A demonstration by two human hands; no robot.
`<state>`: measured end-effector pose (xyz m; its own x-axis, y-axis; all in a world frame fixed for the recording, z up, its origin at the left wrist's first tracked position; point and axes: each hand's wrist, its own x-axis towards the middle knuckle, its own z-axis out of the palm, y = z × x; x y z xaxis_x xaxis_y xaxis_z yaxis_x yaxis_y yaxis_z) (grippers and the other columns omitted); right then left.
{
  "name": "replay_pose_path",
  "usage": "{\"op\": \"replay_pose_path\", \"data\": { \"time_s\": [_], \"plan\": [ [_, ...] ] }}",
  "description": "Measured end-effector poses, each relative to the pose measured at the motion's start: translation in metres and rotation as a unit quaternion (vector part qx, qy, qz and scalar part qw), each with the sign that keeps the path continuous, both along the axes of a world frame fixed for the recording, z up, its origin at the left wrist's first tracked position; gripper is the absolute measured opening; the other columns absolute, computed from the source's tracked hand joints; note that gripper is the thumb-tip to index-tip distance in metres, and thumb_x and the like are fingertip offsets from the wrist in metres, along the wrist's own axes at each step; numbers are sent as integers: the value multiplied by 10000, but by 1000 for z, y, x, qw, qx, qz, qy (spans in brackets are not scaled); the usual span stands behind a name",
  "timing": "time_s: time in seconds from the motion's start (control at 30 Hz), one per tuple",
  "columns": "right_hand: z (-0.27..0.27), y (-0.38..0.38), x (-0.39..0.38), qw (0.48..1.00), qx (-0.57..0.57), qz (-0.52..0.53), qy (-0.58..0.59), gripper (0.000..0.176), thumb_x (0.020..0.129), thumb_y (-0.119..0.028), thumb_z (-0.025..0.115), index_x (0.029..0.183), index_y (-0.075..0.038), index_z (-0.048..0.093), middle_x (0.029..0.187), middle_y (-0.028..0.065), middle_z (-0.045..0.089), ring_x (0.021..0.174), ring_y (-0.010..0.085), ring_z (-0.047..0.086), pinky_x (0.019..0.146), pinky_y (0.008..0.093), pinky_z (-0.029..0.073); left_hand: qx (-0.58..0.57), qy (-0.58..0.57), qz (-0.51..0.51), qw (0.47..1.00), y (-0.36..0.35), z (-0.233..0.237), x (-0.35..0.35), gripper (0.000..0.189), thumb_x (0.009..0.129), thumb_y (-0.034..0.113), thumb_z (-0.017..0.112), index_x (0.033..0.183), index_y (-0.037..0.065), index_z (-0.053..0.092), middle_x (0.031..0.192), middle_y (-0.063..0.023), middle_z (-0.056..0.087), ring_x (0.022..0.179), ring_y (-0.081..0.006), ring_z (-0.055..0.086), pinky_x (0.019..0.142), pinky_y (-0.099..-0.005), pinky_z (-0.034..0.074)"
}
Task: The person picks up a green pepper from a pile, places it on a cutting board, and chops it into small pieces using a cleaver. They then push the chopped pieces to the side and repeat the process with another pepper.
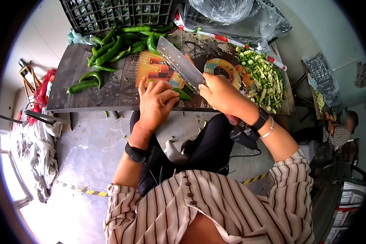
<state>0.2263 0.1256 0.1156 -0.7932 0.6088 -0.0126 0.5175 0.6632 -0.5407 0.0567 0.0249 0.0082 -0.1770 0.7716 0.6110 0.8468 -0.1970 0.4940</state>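
Observation:
My right hand (pixel 216 90) is wrapped round the handle of a cleaver (pixel 179 59), whose broad blade slants up and left over the tabletop. Bits of pepper cling to the blade. Near the table's front edge, my left hand (pixel 157 99) presses a green chili pepper (pixel 181 94) to the surface, its fingers bent over it. Part of that pepper is hidden under the fingers. To the left lie two loose whole peppers (pixel 83 85), and behind them a heap of whole green peppers (pixel 116 49). Chopped pepper pieces (pixel 264 81) are piled at the right end.
A black plastic crate (pixel 117 15) stands at the back of the table (pixel 65 99). Clear plastic bags (pixel 232 18) lie behind a red-and-white strip (pixel 232 40). Another person (pixel 338 132) sits far right beside a second table. Cloth (pixel 38 156) hangs at the left.

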Motion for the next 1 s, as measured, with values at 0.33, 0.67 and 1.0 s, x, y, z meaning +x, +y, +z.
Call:
{"op": "replay_pose_path", "data": {
  "time_s": [0.33, 0.67, 1.0],
  "plan": [
    [0, -17, 9, 997, -22, 33, -60, 223, 882, -138, 536, 839, 78, 499, 695, 275, 563, 674, 438, 583, 615, 455, 453, 12, -9, 1, 1000, -2, 0, 1, 124, 693, 180, 758, 802, 155, 706, 913, 14, 558, 936, -193, 540, 1085, -476, 233],
    [0, -9, 2, 993, -4, 62, -100, 218, 875, -134, 543, 828, 78, 524, 748, 283, 600, 737, 461, 601, 653, 505, 475, -18, -13, -6, 1000, -2, 0, 0, 91, 714, 189, 738, 796, 193, 698, 910, 54, 567, 975, -164, 544, 1100, -510, 226],
    [-13, 10, -15, 999, -23, 24, -39, 241, 876, -151, 524, 833, 84, 494, 700, 288, 571, 692, 460, 584, 618, 477, 462, -3, -21, 1, 1000, 0, -2, 1, 91, 701, 184, 742, 777, 199, 696, 910, 65, 579, 998, -157, 552, 1106, -508, 221]
  ]
}}
